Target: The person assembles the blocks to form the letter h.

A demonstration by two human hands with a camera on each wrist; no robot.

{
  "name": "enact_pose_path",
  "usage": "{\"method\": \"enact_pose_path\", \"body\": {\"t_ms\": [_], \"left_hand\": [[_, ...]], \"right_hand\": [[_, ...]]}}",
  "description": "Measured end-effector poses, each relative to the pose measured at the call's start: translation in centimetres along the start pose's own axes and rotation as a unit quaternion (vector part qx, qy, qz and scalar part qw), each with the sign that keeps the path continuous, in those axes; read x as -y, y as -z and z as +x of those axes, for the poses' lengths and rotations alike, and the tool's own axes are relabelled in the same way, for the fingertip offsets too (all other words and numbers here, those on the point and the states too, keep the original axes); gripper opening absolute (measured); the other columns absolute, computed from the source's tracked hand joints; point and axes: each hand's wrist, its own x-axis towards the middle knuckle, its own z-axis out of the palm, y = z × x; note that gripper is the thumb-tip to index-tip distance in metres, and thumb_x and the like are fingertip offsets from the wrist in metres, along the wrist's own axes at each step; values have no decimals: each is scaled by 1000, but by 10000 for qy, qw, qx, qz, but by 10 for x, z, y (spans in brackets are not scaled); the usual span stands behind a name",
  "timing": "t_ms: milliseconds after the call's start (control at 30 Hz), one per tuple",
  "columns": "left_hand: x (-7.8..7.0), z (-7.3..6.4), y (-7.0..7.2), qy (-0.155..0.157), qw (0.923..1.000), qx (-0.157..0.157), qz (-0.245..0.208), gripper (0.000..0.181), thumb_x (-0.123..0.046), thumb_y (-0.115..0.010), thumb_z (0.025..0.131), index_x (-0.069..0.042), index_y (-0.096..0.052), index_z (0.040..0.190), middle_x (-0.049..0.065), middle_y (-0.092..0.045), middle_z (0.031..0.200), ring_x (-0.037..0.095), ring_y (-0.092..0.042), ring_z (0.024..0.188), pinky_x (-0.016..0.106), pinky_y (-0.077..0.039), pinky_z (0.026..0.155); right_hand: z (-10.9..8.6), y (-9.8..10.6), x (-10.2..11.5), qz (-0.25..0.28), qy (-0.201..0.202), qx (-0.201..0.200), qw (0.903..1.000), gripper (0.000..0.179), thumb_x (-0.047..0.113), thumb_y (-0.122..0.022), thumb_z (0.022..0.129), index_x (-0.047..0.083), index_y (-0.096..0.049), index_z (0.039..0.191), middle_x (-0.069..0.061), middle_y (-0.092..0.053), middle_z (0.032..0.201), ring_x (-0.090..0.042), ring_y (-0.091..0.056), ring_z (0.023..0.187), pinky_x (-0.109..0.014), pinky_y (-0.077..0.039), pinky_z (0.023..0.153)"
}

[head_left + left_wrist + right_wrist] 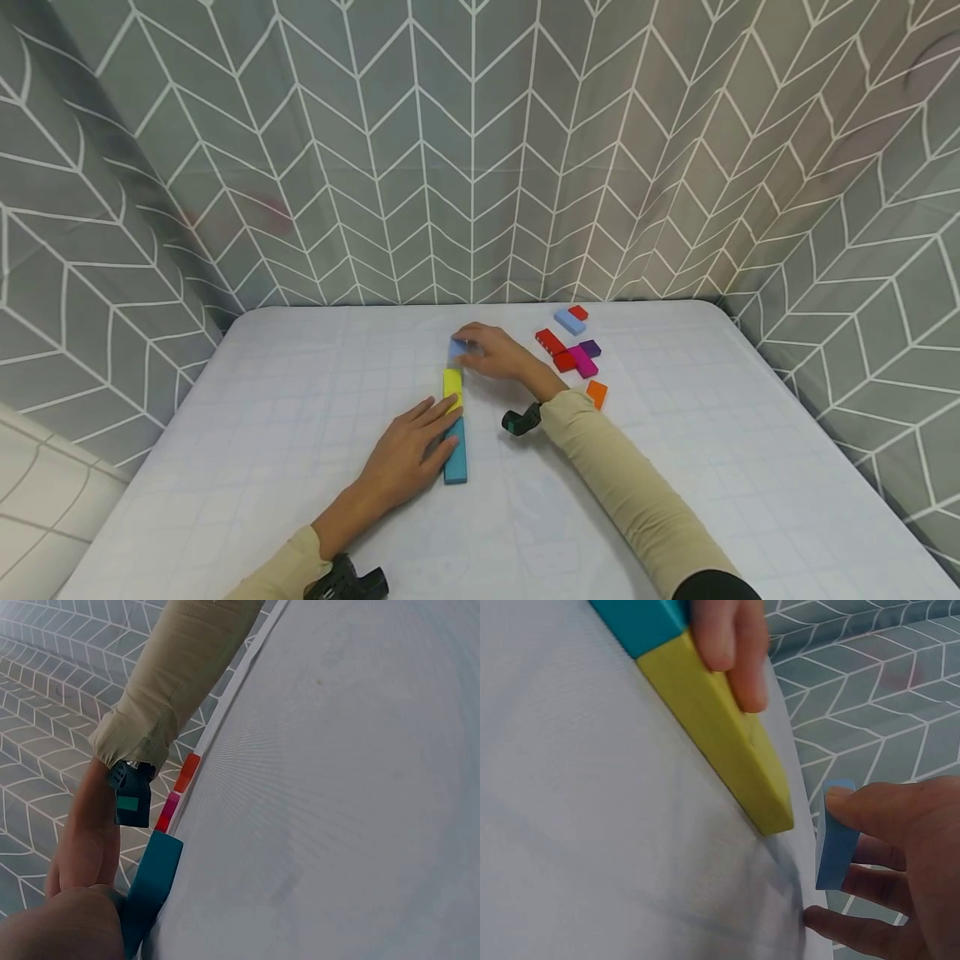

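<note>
A teal block [455, 467] and a yellow block [452, 382] lie end to end in a line on the table. My left hand [408, 446] rests across them from the left, its fingers extended over the place where they meet. Beyond the yellow block's far end, my right hand [501, 354] pinches a light blue block [835, 851] between thumb and fingers. The right wrist view shows a gap between this block and the yellow block [720, 735]. Fingers partly cover the light blue block in the head view.
To the right on the white table [300, 367] lie a cluster of red [551, 342], magenta [583, 363] and purple [591, 348] blocks. Another light blue block [570, 322] sits behind them, an orange block [597, 393] beside my right sleeve. A patterned curtain [472, 167] stands behind the table.
</note>
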Motion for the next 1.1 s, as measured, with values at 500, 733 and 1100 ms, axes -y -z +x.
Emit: {"method": "enact_pose_path", "body": {"t_ms": [500,733,1100], "left_hand": [[-1,1,1,62,9999,85,63,50,-36,-60,107,-14,-58,151,1,-46,159,35,-38,148,58,-37,114],[0,0,0,62,10000,53,44,49,-35,-60,106,-14,-59,150,1,-47,159,35,-39,147,59,-37,113],[-1,0,2,118,9999,85,39,49,-36,-61,106,-14,-58,150,0,-47,159,35,-39,147,58,-37,114]], "right_hand": [[2,-12,-2,-94,-101,50,9999,47,14,-68,101,-6,-59,142,-20,-57,146,-33,-50,139,-45,-37,116],[3,-15,0,-212,-399,194,9988,48,20,-68,102,0,-59,145,-15,-56,149,-32,-47,142,-50,-36,116],[2,-19,-2,-299,-470,133,9984,49,23,-68,102,4,-59,147,-12,-54,152,-31,-46,142,-53,-38,115]]}}
